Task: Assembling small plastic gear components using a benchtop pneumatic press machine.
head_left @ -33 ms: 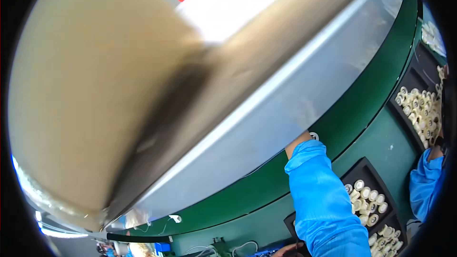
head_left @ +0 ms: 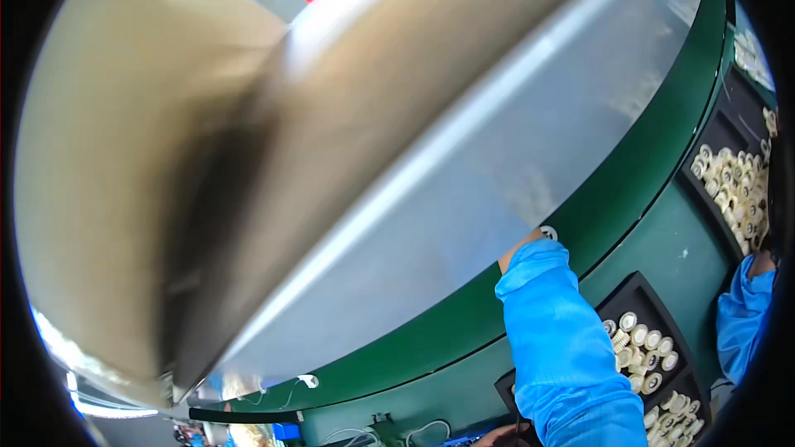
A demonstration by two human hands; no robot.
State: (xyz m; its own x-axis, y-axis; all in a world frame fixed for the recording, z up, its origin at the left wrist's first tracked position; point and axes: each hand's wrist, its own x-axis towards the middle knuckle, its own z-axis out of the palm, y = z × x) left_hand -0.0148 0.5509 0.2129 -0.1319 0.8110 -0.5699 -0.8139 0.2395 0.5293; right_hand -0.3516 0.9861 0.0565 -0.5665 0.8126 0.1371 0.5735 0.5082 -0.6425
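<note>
My right forearm in a blue sleeve (head_left: 551, 323) reaches up from the lower edge. A strip of bare wrist shows at the cuff, but my right hand (head_left: 521, 248) is mostly hidden behind a pale grey, bluish panel (head_left: 431, 232), fingers included. Close beside the wrist lies a white round part (head_left: 548, 233) on a dark green surface (head_left: 617, 194). A large tan sheet-like thing (head_left: 91, 182), blurred and very near the camera, fills the upper left with a dark band through it. What it is, I cannot make out. My left hand is out of sight.
Black trays (head_left: 654, 302) of cream gear-like parts (head_left: 638, 352) stand right of my forearm; another heap of such parts (head_left: 741, 190) fills a tray farther right. A co-worker's blue sleeve (head_left: 741, 323) is at the right rim. Part of another hand (head_left: 497, 435) and cables (head_left: 426, 426) show at the bottom.
The blurred tan thing and its dark band have shifted left, and the bright white area at the top has shrunk. More of the white round part shows beside my wrist. My forearm stays almost still.
</note>
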